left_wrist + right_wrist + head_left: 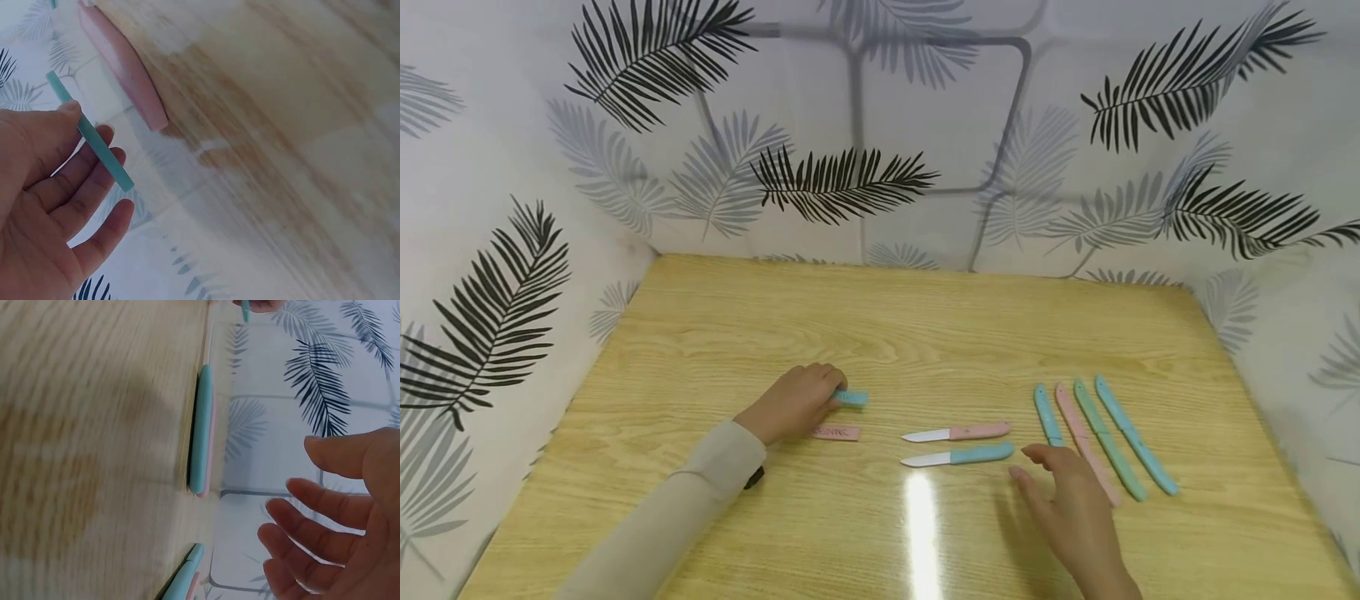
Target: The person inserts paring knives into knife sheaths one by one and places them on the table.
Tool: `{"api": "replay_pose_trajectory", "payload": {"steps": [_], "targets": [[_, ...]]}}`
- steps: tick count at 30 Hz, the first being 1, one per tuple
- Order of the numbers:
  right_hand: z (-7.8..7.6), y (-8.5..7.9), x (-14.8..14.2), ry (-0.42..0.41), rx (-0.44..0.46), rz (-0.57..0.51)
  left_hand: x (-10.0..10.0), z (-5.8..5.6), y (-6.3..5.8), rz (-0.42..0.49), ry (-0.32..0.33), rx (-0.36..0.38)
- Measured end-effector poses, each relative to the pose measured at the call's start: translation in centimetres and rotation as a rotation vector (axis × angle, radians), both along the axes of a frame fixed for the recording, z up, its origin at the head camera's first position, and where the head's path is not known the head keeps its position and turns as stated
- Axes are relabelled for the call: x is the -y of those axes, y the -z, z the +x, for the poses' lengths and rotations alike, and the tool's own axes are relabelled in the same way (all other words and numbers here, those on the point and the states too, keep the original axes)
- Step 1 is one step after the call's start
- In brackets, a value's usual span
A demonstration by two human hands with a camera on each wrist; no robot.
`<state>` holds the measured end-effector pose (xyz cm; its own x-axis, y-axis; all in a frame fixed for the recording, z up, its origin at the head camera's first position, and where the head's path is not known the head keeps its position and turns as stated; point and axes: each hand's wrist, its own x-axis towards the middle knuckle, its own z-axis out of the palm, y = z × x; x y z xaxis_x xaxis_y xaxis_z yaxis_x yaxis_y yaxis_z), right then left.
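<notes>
My left hand [797, 404] pinches a blue blade cover [852, 399] between thumb and fingertips, just above the table. The cover shows edge-on as a thin teal strip [103, 150] in the left wrist view. A pink blade cover [837, 432] with lettering lies on the table below that hand. To the right lie a pink-handled paring knife [980, 431] and a blue-handled paring knife [982, 453], side by side, white blades bare and pointing left. My right hand [1071, 508] hovers beside the blue handle's end, thumb and fingers spread apart, holding nothing.
Several covered knives lie in a slanted row at the right: a shorter-looking blue one [1047, 412] partly behind my right hand, a pink one [1072, 417], a green one [1108, 442] and another blue one [1135, 433]. Leaf-patterned cloth [925, 225] borders the wooden table [925, 325].
</notes>
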<state>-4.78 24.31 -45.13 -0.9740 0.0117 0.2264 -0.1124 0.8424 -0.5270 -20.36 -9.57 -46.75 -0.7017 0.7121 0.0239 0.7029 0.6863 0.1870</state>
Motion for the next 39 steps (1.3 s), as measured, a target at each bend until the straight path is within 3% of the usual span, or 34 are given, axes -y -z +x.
{"api": "replay_pose_trajectory", "payload": {"steps": [9, 15, 20, 27, 39], "targets": [[-1.6, 0.9, 0.6, -0.231, -0.127, 0.127, 0.8, 0.7, -0.6, 0.029, -0.021, 0.059], [-2.9, 1.3, 1.1, -0.332, -0.114, 0.155, 1.1, 1.2, -0.9, 0.034, 0.012, 0.006], [-3.6, 1.6, 1.6, -0.334, -0.062, 0.189, 1.1, 1.9, -1.3, 0.048, 0.029, -0.002], [-4.5, 1.9, 2.6, -0.354, -0.020, 0.153, 1.4, 2.3, -1.6, 0.075, 0.039, -0.026], [-5.1, 1.9, 3.3, -0.353, 0.024, 0.169, 2.2, 2.8, -1.8, 0.202, 0.073, -0.157]]}}
